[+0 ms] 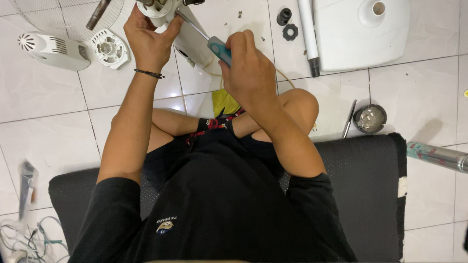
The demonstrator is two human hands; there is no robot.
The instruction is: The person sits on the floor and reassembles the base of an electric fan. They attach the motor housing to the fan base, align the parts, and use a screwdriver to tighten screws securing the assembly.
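I sit cross-legged on a dark mat (370, 180) on a white tiled floor. My left hand (148, 36) grips the white fan motor housing (163, 9) at the top of the view. My right hand (246, 63) holds a screwdriver (214, 46) with a teal handle. Its metal shaft points up and left into the housing. A thin yellowish cord (282, 75) runs behind my right hand.
A white fan base (360, 34) and white pole (308, 34) lie top right, with two black ring parts (287, 24) beside them. The fan grille (63, 14), a white rear cover (51, 48) and a round white part (109, 47) lie top left. A small dish of screws (369, 118) sits right; cables (24, 238) lie bottom left.
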